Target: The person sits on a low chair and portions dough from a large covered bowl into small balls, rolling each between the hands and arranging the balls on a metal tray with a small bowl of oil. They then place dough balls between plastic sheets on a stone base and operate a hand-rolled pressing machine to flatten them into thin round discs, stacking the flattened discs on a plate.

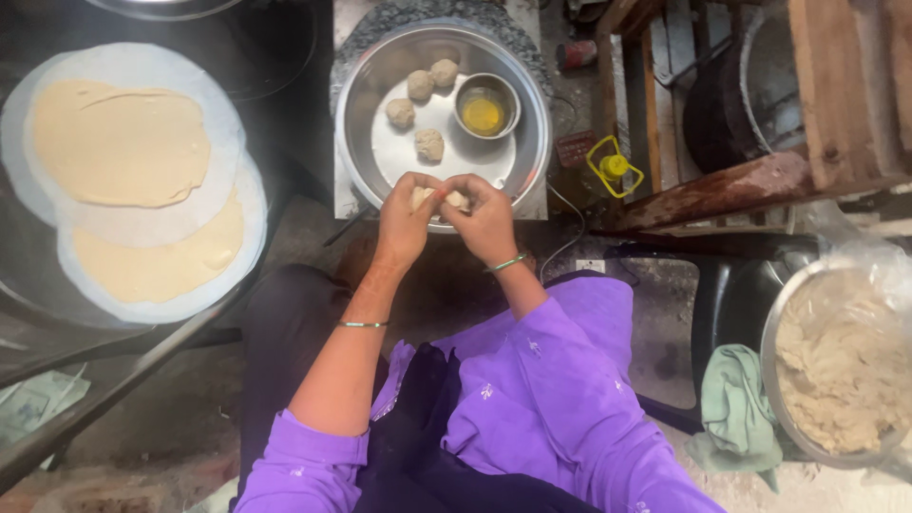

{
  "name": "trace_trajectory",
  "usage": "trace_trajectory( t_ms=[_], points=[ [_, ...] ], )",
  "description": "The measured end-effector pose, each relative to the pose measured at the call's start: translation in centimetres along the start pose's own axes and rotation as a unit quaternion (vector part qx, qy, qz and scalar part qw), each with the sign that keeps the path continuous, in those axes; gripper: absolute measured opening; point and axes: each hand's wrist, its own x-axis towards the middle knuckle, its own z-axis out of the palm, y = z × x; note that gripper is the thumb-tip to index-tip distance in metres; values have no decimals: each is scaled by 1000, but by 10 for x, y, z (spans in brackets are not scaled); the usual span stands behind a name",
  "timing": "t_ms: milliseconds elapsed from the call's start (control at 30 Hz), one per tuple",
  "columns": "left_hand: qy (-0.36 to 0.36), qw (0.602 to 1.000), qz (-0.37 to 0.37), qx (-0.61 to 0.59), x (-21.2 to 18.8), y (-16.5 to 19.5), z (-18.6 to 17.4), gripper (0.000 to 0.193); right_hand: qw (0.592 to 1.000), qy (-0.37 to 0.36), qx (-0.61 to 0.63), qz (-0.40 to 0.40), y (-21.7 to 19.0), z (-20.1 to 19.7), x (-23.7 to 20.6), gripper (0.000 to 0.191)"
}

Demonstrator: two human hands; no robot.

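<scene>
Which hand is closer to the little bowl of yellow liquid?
The right hand, below the little bowl and nearly in line with it. The left hand sits lower left, farther off.

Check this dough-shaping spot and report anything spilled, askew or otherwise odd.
Nothing is spilled. Both hands press a dough piece over the steel tray; four dough balls and the oil bowl sit upright. Only the green cloth hangs crumpled beside the dough basin.

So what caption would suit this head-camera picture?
Both hands, left hand and right hand, shape a dough piece over a steel tray of dough balls.
</scene>
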Motion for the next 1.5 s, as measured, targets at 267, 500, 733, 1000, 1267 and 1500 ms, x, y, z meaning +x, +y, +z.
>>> trace_trajectory(
  t_ms=[267, 500, 733, 1000, 1267, 1500],
  points=[
    [68, 997, -22, -24, 0, 0, 9, 15, 983, -49, 120, 128, 5, -15, 9, 14],
    [137, 934, -71, -323, 18, -6, -25, 4, 925, -102, 286, 229, -7, -32, 9, 20],
    [102, 825, -184, -524, 23, 5, -46, 11, 935, 30, 283, 210, -14, -41, 15, 14],
    [62, 929, -139, -336, 14, 9, -30, 8, 933, 74, 283, 210, -3, -40, 17, 25],
    [71, 835, -192, -510, 20, -9, -36, 27, 927, 72, 295, 219, -1, -41, 17, 17],
    [134, 881, -220, -396, 20, -16, -31, 27, 925, 83, 296, 223, 3, -43, 18, 13]
  ],
)
